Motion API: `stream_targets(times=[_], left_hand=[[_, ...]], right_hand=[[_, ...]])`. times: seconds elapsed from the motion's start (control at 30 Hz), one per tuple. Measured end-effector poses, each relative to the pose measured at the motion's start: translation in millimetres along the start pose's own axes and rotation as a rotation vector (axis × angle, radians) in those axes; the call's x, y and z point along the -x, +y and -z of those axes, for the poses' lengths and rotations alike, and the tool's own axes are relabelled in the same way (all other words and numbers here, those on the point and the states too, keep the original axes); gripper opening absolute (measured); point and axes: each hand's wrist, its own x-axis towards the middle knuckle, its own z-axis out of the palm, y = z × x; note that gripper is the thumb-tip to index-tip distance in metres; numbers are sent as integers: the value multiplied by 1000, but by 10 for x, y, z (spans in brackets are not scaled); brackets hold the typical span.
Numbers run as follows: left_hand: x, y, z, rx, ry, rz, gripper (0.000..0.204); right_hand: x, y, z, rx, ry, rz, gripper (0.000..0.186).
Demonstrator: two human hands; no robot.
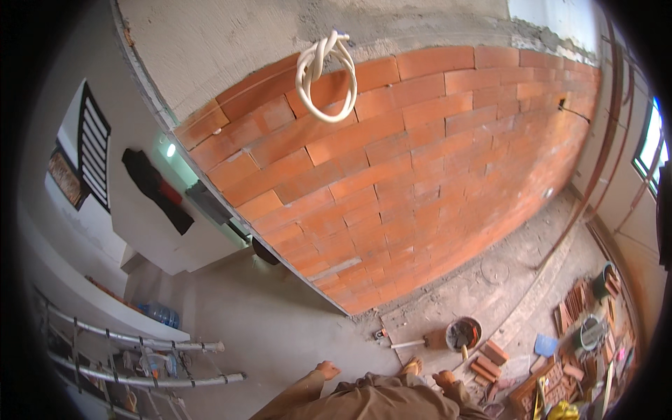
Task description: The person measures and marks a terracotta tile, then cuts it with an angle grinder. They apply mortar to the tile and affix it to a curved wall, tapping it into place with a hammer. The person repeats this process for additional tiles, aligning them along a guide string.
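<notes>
My left hand [327, 369] hangs low in front of my brown clothing, its fingers curled in with nothing visible in them. It is over the smooth grey floor, apart from any object. My right hand [444, 379] hangs on the other side of my body, and its fingers are too small and unclear to read. Nearest to it are a dark bucket [454, 339] with a wooden-looking handle [465, 353] at its rim, and a few loose red bricks [484, 367]. Ahead rises a red brick wall [392, 182], its joints showing, with rough plaster [231, 42] above it.
A loop of cream cable [301, 84] hangs from the wall top. Ladder-like metal rails [154, 381] lie at the lower left, near a blue water bottle [162, 314]. Broken bricks [577, 297], another bucket [590, 332] and a blue piece [545, 344] litter the right floor.
</notes>
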Motion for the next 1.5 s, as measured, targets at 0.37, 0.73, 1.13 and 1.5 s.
stream_targets(times=[0.37,0.73,1.13,1.5], left_hand=[[139,-1091,-940,165,-116,51,41],[64,-1732,-1207,-161,-277,75,38],[197,-1119,-410,166,-81,-82,33],[-24,-2267,-1107,-573,-354,-337,29]], right_hand=[[1233,-883,-185,-107,-29,-172,59],[2252,-543,-928,-127,155,-396,58],[1867,-610,-1045,-175,309,-209,54],[1772,-968,-831,-327,172,-303,84]])
